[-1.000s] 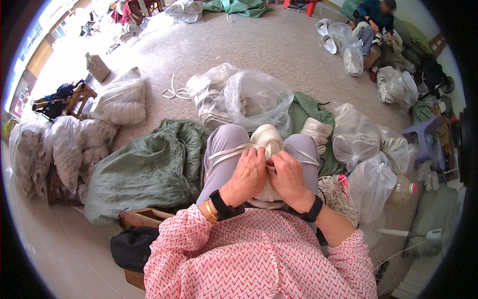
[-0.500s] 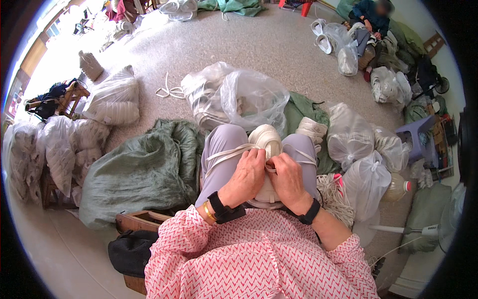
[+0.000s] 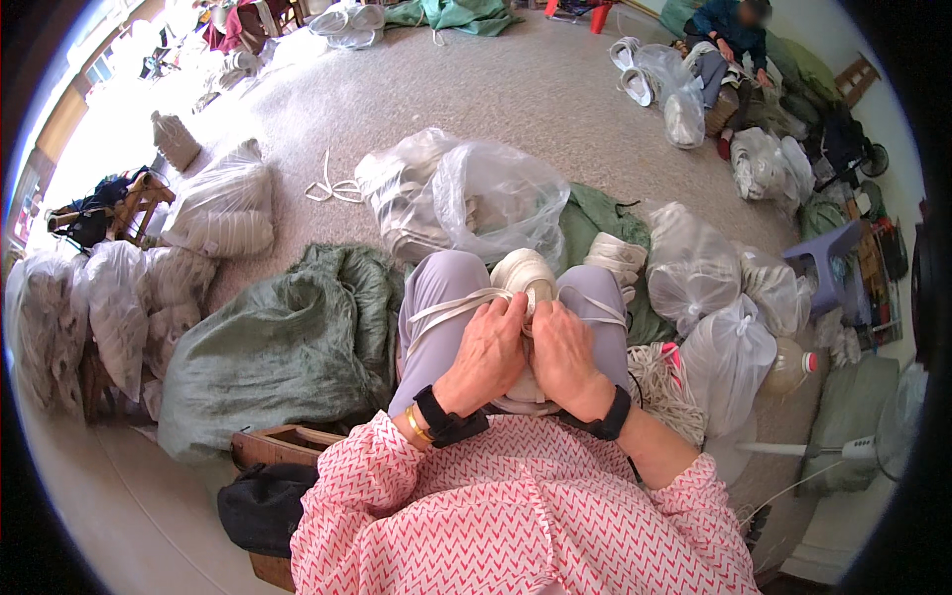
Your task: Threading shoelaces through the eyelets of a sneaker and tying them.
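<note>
A cream lace-up shoe point(image 3: 524, 268) is held between my knees, its toe pointing away from me. My left hand point(image 3: 486, 342) is closed in a pinch over the lacing, at the left side of the shoe's opening. Close beside it, my right hand point(image 3: 569, 357) also pinches, its knuckles turned up. White shoelace point(image 3: 451, 309) runs from the fingers across my left thigh, and another length lies over the right thigh. The fingertips hide the eyelets and most of the lace between them. The heel is largely covered by my hands.
Past my knees sits an open clear bag of shoes point(image 3: 416, 193). A green sack point(image 3: 288, 342) lies at left. On the right are a pair of stacked shoes point(image 3: 615, 263), a bundle of laces point(image 3: 669, 392), tied bags point(image 3: 732, 362) and a fan point(image 3: 861, 448). A person point(image 3: 734, 40) sits far right.
My right hand has rolled over so its back faces up, and its fingers have moved slightly forward. The small lace loop between the hands is now hidden.
</note>
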Demonstrator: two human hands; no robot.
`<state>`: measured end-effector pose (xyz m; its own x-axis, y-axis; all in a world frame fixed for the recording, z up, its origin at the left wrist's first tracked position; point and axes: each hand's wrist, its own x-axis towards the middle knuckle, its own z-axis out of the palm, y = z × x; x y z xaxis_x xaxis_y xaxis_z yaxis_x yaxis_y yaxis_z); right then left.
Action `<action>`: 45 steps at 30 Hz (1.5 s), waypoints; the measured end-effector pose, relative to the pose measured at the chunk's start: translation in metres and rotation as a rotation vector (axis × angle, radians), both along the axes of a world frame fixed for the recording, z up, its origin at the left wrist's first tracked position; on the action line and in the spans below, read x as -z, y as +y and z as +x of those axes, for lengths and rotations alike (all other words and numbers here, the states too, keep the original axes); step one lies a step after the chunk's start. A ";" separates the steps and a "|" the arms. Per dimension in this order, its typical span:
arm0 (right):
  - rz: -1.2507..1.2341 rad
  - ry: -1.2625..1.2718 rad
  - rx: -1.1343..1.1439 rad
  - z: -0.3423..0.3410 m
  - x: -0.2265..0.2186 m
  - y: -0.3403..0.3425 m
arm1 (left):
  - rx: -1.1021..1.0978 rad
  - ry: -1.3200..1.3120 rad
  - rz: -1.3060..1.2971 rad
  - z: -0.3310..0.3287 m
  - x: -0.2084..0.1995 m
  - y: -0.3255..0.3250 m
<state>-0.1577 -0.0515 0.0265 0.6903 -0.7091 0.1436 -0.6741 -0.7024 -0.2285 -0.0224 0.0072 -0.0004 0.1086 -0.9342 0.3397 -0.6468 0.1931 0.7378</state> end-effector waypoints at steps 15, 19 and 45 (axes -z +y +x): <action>0.945 -0.186 -0.054 -0.096 -0.138 0.030 | -0.006 -0.014 -0.009 0.005 0.001 0.002; 1.089 -0.285 -0.015 -0.115 -0.136 0.024 | -0.014 -0.050 0.023 -0.001 -0.011 0.005; 0.912 -0.981 0.150 -0.071 -0.058 -0.006 | 0.224 0.665 0.236 -0.014 -0.063 0.012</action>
<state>-0.2289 -0.0580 0.0843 0.4834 -0.8749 -0.0307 -0.0208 0.0235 -0.9995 -0.0364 0.0192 0.0631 0.0194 -0.9983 0.0559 -0.0128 0.0556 0.9984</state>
